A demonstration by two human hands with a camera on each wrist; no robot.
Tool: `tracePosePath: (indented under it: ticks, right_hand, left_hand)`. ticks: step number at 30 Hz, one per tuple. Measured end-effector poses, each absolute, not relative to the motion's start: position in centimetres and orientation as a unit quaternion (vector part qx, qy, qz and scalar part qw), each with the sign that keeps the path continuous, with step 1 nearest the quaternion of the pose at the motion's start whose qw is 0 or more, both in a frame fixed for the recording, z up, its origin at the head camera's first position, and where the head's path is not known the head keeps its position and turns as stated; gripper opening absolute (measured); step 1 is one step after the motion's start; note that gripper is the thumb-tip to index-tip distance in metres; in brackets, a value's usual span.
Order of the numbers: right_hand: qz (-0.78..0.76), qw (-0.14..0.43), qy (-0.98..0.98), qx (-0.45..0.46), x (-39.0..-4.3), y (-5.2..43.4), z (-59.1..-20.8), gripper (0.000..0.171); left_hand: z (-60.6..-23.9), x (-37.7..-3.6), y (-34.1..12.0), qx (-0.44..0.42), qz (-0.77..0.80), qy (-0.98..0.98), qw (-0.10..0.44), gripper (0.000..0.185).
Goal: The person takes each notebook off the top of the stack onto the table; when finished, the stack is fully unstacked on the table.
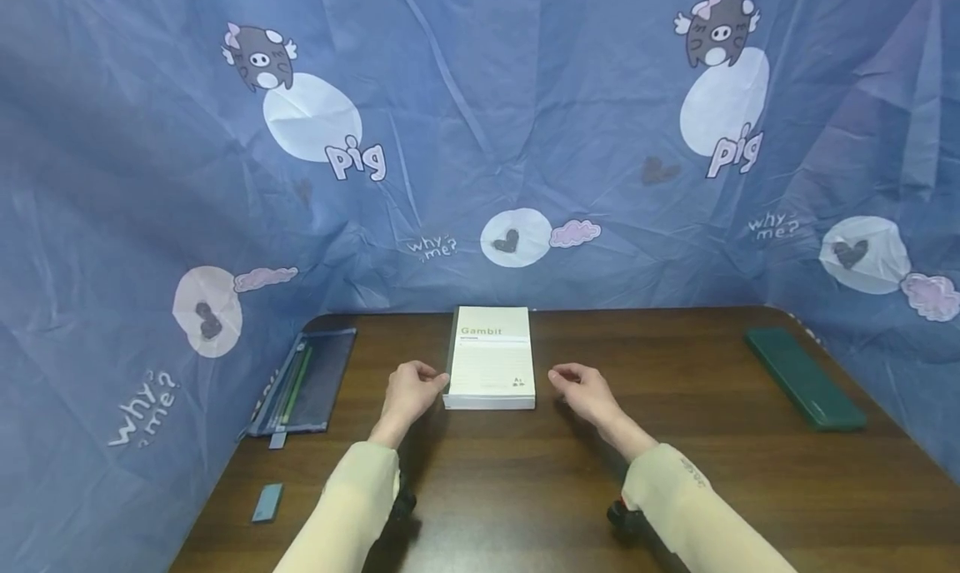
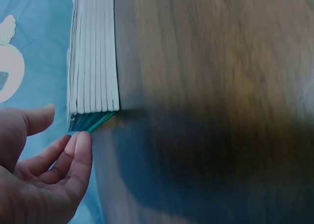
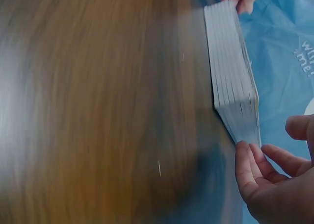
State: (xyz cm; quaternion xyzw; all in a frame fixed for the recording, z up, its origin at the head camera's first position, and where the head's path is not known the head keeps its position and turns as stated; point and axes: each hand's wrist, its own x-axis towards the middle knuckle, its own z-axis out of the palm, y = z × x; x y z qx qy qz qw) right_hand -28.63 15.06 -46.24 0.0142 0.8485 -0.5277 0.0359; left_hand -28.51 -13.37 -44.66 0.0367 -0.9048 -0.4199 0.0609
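Thick white-covered stack of paperback booklets [image 1: 491,363] lies mid-tabletop [image 1: 675,473]. Left hand [image 1: 408,392] touches its left edge, fingers relaxed; right hand [image 1: 585,392] hovers just right, empty. Likely heavy, layers prone to sliding; clamp both long sides.

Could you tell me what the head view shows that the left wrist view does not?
Only the head view shows the right hand beside the book, the cover word "Gambit", the pencil pouch, the green case and the small blue block. Only the left wrist view shows the book's edge close up: bundled white pages above a teal spine, with the fingertips right at its corner. Both share the book, the left hand, the table and the blue cloth.
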Motion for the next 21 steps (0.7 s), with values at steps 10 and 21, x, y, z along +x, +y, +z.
tracePosePath:
  ticks: [10,21]
  right_hand:
    - [-0.581,0.066,0.811,0.032,-28.3,12.3,-47.4,0.038]
    - [-0.569,0.058,0.819,0.041,-28.0,11.9,-48.1,0.038]
  left_hand:
    - [-45.5,-28.5,-12.2,0.054,-0.427,-0.901,0.061,0.028]
    - [-45.9,-28.6,-11.9,0.072,-0.421,-0.902,0.065,0.025]
